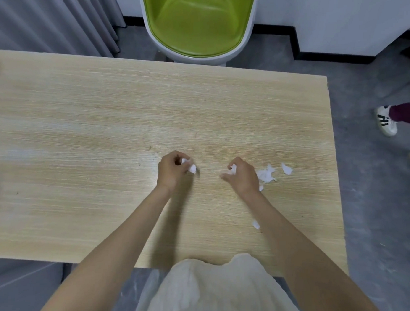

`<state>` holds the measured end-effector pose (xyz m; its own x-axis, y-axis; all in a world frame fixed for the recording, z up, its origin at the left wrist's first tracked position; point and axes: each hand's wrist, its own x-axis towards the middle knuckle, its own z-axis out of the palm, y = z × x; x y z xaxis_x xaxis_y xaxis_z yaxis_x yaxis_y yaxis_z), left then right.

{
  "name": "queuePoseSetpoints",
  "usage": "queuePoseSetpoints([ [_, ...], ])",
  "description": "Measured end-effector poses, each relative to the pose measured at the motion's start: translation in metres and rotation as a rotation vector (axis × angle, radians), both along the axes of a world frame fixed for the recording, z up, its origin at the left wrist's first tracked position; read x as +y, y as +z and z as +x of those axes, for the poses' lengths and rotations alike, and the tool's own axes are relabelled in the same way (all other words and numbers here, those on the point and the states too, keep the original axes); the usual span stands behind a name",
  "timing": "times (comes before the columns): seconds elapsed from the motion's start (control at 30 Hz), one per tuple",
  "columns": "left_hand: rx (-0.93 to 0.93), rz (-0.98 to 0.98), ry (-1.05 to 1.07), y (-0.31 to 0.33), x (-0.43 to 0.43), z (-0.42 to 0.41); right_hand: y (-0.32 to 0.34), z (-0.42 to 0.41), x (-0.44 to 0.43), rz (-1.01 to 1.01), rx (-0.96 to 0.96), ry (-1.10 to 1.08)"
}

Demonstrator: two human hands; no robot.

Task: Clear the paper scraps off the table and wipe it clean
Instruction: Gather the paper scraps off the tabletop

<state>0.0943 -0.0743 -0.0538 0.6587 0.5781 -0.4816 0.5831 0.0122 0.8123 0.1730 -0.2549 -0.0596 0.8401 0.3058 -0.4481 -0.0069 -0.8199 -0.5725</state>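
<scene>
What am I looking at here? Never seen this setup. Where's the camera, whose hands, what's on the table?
No machine here: a person wears one wide-angle camera on the head, looking forward and down, so the bare arms come in from the bottom edge. The left hand has a white paper scrap in its grip; the right hand pinches another scrap. On the wooden table lie loose scraps: a cluster beside the right hand, one piece further right, and a small one nearer the person. Beyond the table stands a green chair. At the right edge are someone else's shoes.
</scene>
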Motion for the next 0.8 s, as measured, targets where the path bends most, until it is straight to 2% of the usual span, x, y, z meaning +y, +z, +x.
queuePoseSetpoints([
  [0.17,0.014,-0.095,0.076,0.001,-0.031,-0.016,-0.003,-0.001,0.000,-0.068,-0.054,0.033],
  [0.27,-0.003,-0.160,0.159,0.009,-0.041,-0.014,0.000,-0.002,-0.003,0.046,-0.004,-0.052],
  [0.33,-0.017,-0.187,0.207,0.017,-0.047,-0.011,0.009,-0.003,-0.010,0.258,0.168,-0.274],
  [0.43,-0.049,-0.193,0.163,0.029,-0.067,-0.001,0.028,-0.007,-0.024,0.687,0.580,-0.676],
  [0.53,-0.100,-0.178,0.039,0.044,-0.107,0.009,0.031,-0.014,-0.036,0.846,0.794,-0.754],
  [0.7,-0.166,0.118,-0.238,0.042,-0.163,0.009,0.029,-0.017,-0.064,0.951,0.945,-0.847],
  [0.77,-0.123,0.343,-0.413,0.041,-0.177,0.006,0.030,-0.014,-0.077,0.948,0.905,-0.853],
  [0.8,-0.100,0.392,-0.490,0.041,-0.183,0.007,0.029,-0.013,-0.084,0.900,0.843,-0.875],
])
